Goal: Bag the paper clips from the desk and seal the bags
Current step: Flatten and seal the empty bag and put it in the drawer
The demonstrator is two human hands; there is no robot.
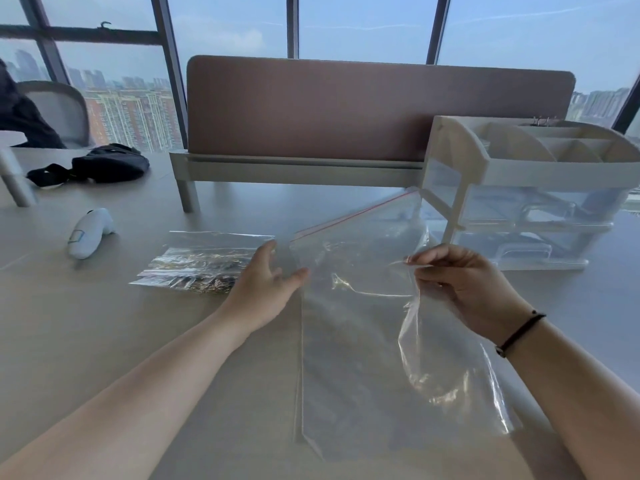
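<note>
A large clear zip bag (356, 271) with a red seal strip lies lifted over the desk's middle, empty as far as I can see. My right hand (464, 285) pinches a thin clear bag (446, 368) that hangs crumpled below it. My left hand (266, 285) rests with fingers apart at the large bag's left edge, holding nothing that I can make out. To the left lie filled clear bags (197, 268) with metal paper clips inside, flat on the desk.
A white desk organiser (526, 188) with clear drawers stands at the right. A pink divider panel (377, 105) crosses the back. A white controller (91, 233) and a black pouch (104, 164) lie at the left. Windows are behind.
</note>
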